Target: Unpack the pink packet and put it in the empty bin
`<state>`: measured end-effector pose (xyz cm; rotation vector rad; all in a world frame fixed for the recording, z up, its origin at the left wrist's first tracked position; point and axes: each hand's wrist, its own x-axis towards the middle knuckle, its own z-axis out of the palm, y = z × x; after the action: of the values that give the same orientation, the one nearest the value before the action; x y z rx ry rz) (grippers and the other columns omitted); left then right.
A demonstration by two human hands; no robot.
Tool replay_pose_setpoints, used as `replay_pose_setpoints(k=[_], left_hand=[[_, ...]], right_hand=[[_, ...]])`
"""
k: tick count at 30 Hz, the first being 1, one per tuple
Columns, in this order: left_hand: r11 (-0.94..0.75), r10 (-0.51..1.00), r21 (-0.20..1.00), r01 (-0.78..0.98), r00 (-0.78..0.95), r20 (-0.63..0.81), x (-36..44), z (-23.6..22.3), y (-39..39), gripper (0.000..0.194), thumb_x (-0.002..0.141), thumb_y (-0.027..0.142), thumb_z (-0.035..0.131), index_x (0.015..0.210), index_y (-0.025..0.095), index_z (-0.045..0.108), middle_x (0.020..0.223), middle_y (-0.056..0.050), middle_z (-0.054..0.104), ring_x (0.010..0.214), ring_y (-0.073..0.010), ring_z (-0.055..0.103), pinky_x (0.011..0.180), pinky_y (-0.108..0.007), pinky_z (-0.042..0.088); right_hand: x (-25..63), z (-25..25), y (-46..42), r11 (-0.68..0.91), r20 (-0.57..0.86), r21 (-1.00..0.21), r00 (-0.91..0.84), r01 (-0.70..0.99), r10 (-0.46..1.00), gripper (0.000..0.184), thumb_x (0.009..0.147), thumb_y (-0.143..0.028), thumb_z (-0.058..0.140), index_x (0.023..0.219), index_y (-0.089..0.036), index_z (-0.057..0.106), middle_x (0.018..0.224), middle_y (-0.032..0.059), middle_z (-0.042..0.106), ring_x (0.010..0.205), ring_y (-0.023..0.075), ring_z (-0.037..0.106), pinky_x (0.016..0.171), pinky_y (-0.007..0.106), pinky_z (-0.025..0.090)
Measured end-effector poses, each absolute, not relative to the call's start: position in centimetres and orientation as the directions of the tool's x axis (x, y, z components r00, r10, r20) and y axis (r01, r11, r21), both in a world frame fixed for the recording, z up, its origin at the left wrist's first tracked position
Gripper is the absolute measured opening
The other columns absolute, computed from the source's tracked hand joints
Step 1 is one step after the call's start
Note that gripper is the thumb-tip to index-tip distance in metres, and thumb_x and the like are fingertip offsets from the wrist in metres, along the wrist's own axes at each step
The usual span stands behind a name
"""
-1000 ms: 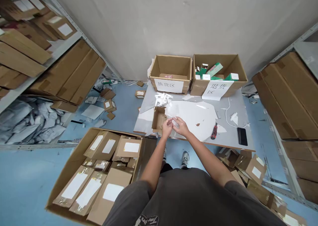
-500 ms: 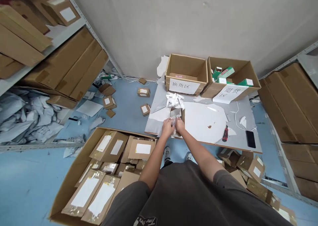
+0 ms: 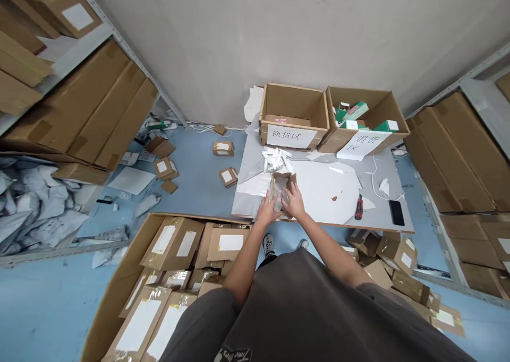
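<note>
A small open cardboard box [image 3: 283, 180] stands near the front edge of the table, with clear plastic or pale wrapping inside that I cannot make out exactly. My left hand [image 3: 268, 209] rests at its left front side, fingers stretched out. On the opposite side my right hand [image 3: 294, 200] has its fingers spread along the box's wall and rim. Neither hand is closed around anything. Just behind the box lies a heap of white folded paper pieces [image 3: 277, 160]. Under and beside it is a white sheet [image 3: 314, 200].
A red-and-black utility knife [image 3: 359, 208] and a phone [image 3: 396, 212] lie at the table's right. Two labelled cartons, one open carton [image 3: 295, 102] and one carton with green boxes [image 3: 384, 99], line the back. A large carton of parcels [image 3: 149, 229] stands left; shelves flank both sides.
Both hands have let go of the pale wrapping they pinched over the box and spread apart to its two sides. The box's opening now shows more. The view has shifted slightly.
</note>
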<state>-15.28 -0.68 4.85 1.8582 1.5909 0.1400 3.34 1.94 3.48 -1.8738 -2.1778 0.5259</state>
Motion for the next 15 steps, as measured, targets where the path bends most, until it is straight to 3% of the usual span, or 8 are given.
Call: replay_pose_setpoints(k=[3, 5, 7, 9, 11, 15], left_hand=[[-0.113, 0.873, 0.559, 0.821, 0.350, -0.338, -15.7, 4.2, -1.0, 0.099, 0.075, 0.043, 0.094, 0.161, 0.027, 0.048, 0.182, -0.017, 0.011, 0.162, -0.0414, 0.032, 0.124, -0.051, 0.041], [-0.148, 0.844, 0.560, 0.815, 0.400, -0.358, -15.5, 3.7, -1.3, 0.105, 0.071, 0.038, 0.098, 0.161, 0.028, 0.047, 0.182, -0.017, 0.011, 0.161, -0.0398, 0.036, 0.121, -0.048, 0.044], [-0.140, 0.847, 0.551, 0.822, 0.388, -0.363, -15.0, 3.2, -1.5, 0.088, 0.079, 0.028, 0.091, 0.157, 0.030, 0.051, 0.183, -0.013, 0.013, 0.155, -0.0358, 0.045, 0.117, -0.045, 0.049], [-0.110, 0.867, 0.539, 0.835, 0.346, -0.359, -14.4, 3.0, -1.6, 0.057, 0.091, 0.018, 0.075, 0.145, 0.031, 0.063, 0.181, -0.008, 0.022, 0.147, -0.0315, 0.055, 0.113, -0.042, 0.053], [-0.110, 0.877, 0.532, 0.840, 0.333, -0.345, -14.0, 3.0, -1.6, 0.038, 0.097, 0.013, 0.064, 0.130, 0.030, 0.072, 0.179, -0.005, 0.030, 0.140, -0.0302, 0.061, 0.109, -0.042, 0.055], [-0.191, 0.880, 0.513, 0.837, 0.378, -0.289, -12.6, 4.3, -1.2, 0.030, 0.098, 0.014, 0.061, 0.117, 0.029, 0.077, 0.173, -0.003, 0.042, 0.136, -0.0305, 0.063, 0.107, -0.043, 0.058]], right_hand=[[5.5, 3.8, -0.3, 0.061, -0.089, -0.389, -0.103, 0.919, 0.991, 0.066, 0.091, -0.042, 0.078, 0.152, -0.022, 0.061, 0.178, 0.0212, 0.023, 0.164, 0.0468, 0.020, 0.124, 0.067, 0.032], [6.4, 3.1, -1.6, 0.041, -0.188, -0.459, -0.142, 0.887, 0.972, 0.082, 0.083, -0.046, 0.087, 0.157, -0.024, 0.056, 0.176, 0.0231, 0.027, 0.161, 0.0460, 0.030, 0.121, 0.064, 0.039], [6.6, 2.0, -2.5, 0.060, -0.256, -0.560, -0.242, 0.826, 0.936, 0.095, 0.079, -0.043, 0.091, 0.162, -0.028, 0.049, 0.172, 0.0213, 0.036, 0.156, 0.0409, 0.043, 0.119, 0.057, 0.046], [6.1, 0.9, -2.9, 0.061, -0.269, -0.600, -0.272, 0.798, 0.924, 0.095, 0.080, -0.031, 0.088, 0.165, -0.031, 0.045, 0.169, 0.0172, 0.042, 0.151, 0.0357, 0.051, 0.117, 0.051, 0.050], [5.4, 0.2, -3.0, 0.017, -0.284, -0.557, -0.209, 0.831, 0.936, 0.089, 0.082, -0.017, 0.081, 0.164, -0.031, 0.048, 0.167, 0.0160, 0.045, 0.145, 0.0338, 0.058, 0.115, 0.047, 0.053], [6.1, 0.9, -3.1, -0.014, -0.285, -0.440, -0.125, 0.898, 0.950, 0.085, 0.083, -0.007, 0.072, 0.162, -0.030, 0.051, 0.165, 0.0166, 0.049, 0.130, 0.0333, 0.069, 0.107, 0.042, 0.058]])
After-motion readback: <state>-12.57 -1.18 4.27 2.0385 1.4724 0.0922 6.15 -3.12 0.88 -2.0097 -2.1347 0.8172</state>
